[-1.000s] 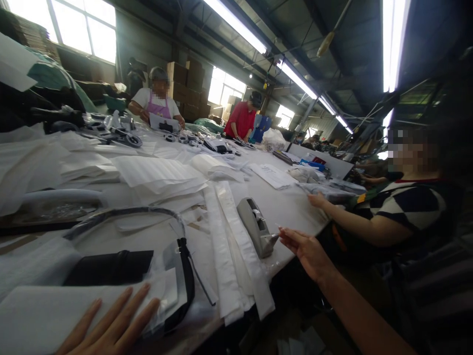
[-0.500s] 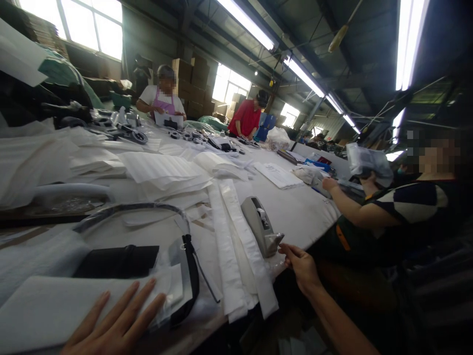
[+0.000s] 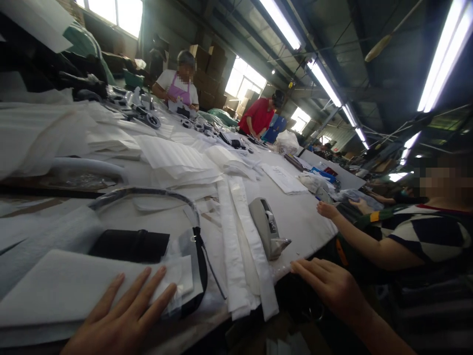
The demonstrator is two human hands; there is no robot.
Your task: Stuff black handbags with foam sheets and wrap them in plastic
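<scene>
My left hand (image 3: pixel 123 318) lies flat with fingers spread on a white foam sheet (image 3: pixel 62 291) at the table's near edge, over a black item in clear plastic (image 3: pixel 185 266). My right hand (image 3: pixel 328 283) hovers at the table's edge, fingers together and curled slightly, just right of a grey tape dispenser (image 3: pixel 268 227). I cannot make out anything in its fingers. Long white foam strips (image 3: pixel 244 246) lie between my hands.
A co-worker in a checked top (image 3: pixel 424 236) sits close at my right, arm reaching onto the table (image 3: pixel 299 217). Two more people (image 3: pixel 179 84) stand at the far end. Foam sheet stacks (image 3: pixel 177 160), black parts (image 3: pixel 148 118) and bagged goods cover the table.
My right hand has drawn back from the tape dispenser to the table's edge. My left hand has stayed flat on the foam. The co-worker has lowered a bag and reached forward.
</scene>
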